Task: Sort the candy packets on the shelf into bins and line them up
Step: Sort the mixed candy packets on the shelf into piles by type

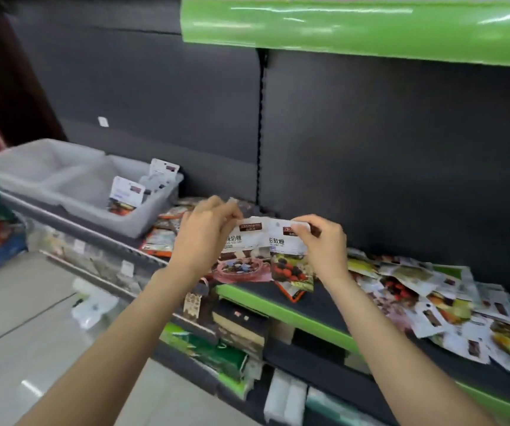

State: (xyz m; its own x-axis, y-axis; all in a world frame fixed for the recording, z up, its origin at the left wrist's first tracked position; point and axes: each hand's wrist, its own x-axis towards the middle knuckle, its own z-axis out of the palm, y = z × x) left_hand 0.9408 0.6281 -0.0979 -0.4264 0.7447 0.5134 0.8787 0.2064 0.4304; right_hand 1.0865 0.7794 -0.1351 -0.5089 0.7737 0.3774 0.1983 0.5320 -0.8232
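Left hand [207,232] and right hand [321,241] cover the top corners of two candy packets [263,256], whose printed text is partly hidden. The loose packet pile [450,305] runs off the right edge. At centre left, the grey bins [72,182] are motion-blurred; their upright packets [126,196] are unreadable. Goods on the lower shelves [217,348] are too blurred to identify.

Two white candy packets held upright side by side over the shelf's green front edge [281,312]: the left packet [241,253] pictures a bowl of mixed candies, the right packet [290,259] red and dark berries. A loose heap of packets [450,305] sprawls on the shelf to the right. Two packets [126,195] stand in a grey bin [143,222] at left
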